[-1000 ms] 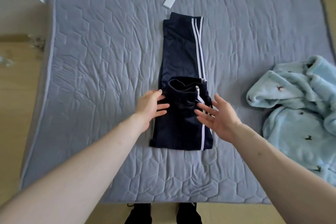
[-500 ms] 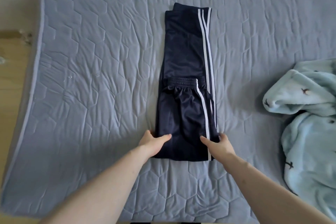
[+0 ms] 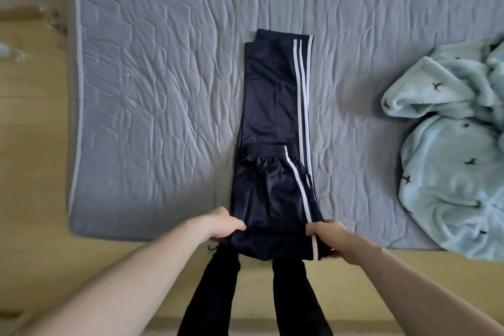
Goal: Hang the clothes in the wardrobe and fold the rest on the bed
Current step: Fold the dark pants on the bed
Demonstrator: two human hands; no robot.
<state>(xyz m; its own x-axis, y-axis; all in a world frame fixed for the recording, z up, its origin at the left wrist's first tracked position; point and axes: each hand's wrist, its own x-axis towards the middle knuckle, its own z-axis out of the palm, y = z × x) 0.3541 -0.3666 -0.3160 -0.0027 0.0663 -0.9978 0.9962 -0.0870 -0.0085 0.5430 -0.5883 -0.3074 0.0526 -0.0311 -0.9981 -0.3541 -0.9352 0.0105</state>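
Two hands, left hand (image 3: 223,225) and right hand (image 3: 328,237), fingers gripping glossy striped trousers (image 3: 272,117), quilted mattress (image 3: 163,90)

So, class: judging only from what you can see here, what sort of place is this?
Most likely a bedroom: a grey quilted mattress lies on a wooden floor, with navy track trousers being folded and a pale blue fleece blanket beside them.
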